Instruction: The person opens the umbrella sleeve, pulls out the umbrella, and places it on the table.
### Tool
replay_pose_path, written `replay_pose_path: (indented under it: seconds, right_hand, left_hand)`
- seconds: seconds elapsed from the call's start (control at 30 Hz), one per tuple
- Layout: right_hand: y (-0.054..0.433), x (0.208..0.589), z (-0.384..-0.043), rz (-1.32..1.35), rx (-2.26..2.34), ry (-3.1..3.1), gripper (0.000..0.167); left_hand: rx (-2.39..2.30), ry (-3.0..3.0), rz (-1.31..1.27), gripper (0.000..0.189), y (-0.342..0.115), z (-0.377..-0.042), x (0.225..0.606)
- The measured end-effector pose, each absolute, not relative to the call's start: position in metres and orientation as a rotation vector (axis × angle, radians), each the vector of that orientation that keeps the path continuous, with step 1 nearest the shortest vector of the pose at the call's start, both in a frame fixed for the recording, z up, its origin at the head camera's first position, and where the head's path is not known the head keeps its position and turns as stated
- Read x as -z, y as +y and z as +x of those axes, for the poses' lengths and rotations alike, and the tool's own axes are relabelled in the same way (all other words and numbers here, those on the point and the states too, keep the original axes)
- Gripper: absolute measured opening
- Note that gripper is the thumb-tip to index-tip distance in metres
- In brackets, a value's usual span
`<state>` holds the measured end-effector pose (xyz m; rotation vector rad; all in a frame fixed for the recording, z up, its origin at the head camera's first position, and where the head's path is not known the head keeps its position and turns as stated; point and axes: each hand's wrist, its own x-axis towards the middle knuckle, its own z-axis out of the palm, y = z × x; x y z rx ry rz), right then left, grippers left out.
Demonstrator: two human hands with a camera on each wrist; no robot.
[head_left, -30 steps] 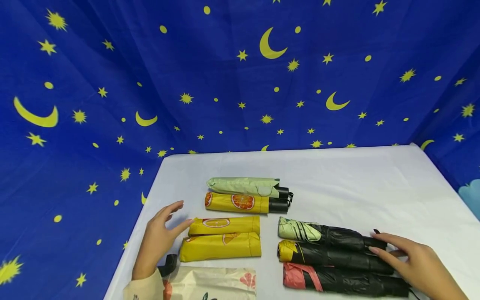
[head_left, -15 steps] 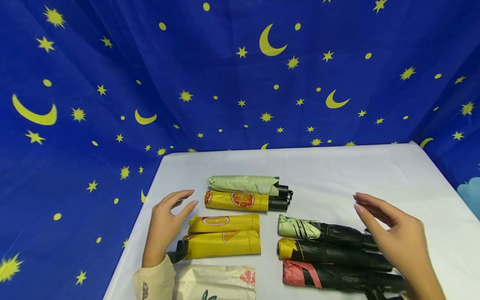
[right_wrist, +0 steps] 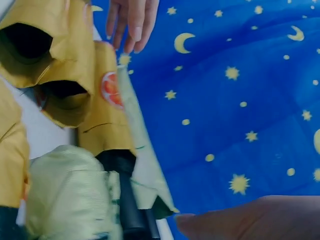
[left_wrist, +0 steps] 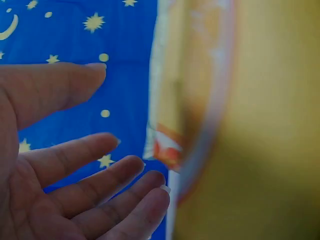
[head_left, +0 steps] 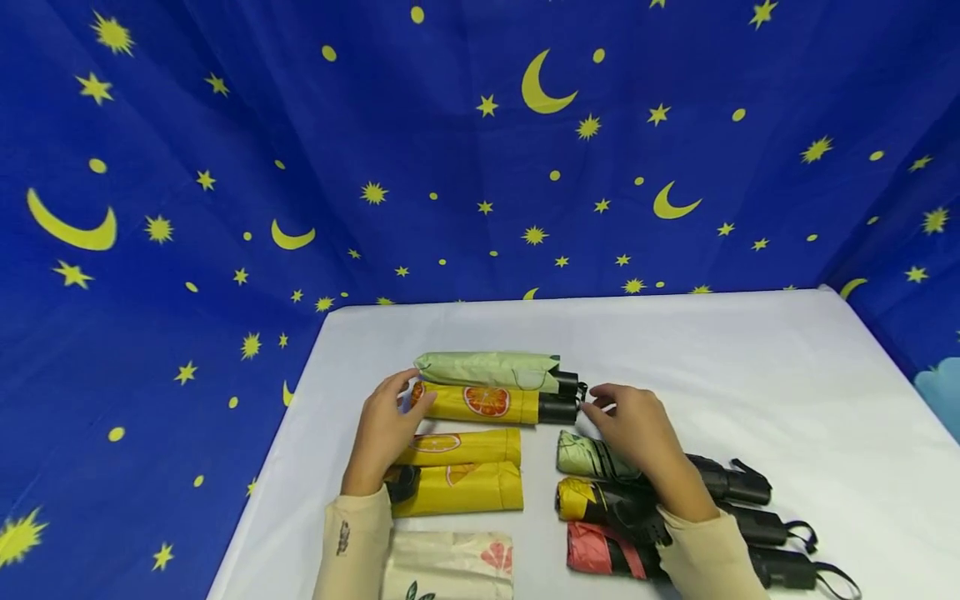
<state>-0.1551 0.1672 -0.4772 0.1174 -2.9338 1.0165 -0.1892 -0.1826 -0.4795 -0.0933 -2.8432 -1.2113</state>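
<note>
My left hand [head_left: 386, 429] is at the left end of a folded umbrella in a yellow sleeve with orange-slice print [head_left: 457, 403]. In the left wrist view its fingers [left_wrist: 105, 190] are spread, with nothing between them and the thumb. Behind the yellow one lies another folded umbrella in a light green sleeve [head_left: 487, 369]. Both have black handles pointing right. My right hand [head_left: 637, 425] is at those handle ends, fingertips right by the black wrist loop and bent a little. In the right wrist view only part of this hand shows at the lower right.
Two yellow sleeves [head_left: 487, 487] with dark open ends lie in front, and a cream floral sleeve [head_left: 450, 558] is nearest. Three folded black umbrellas, edged green [head_left: 581, 454], yellow [head_left: 576, 500] and red [head_left: 588, 550], lie under my right forearm. A blue star-print curtain [head_left: 480, 150] surrounds the white table [head_left: 712, 358].
My right hand has left the black umbrellas' handles and swung left to the sleeved umbrellas' handle ends. My left hand has moved right and slightly back to their other end.
</note>
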Motion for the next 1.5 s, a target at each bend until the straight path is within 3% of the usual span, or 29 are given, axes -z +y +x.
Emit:
replay_pose_path:
  seconds: [0.27, 0.57, 1.1, 1.5]
  right_hand:
    - [0.156, 0.497, -0.159, 0.170, -1.018, -2.996, 0.048]
    - [0.149, 0.505, -0.164, 0.322, -0.819, -2.987, 0.046]
    - [0.153, 0.513, -0.166, 0.425, -0.801, -2.884, 0.043]
    - [0.182, 0.493, -0.165, 0.472, -1.264, -2.752, 0.040]
  left_hand:
    - [1.214, -2.954, -0.039, 0.069, -0.182, -0.191, 0.495]
    - [1.179, -2.994, -0.057, 0.073, -0.183, -0.192, 0.499]
    - [1.183, -2.865, -0.100, 0.058, -0.185, -0.194, 0.507]
    - [1.744, -2.719, -0.056, 0.064, -0.208, -0.194, 0.502]
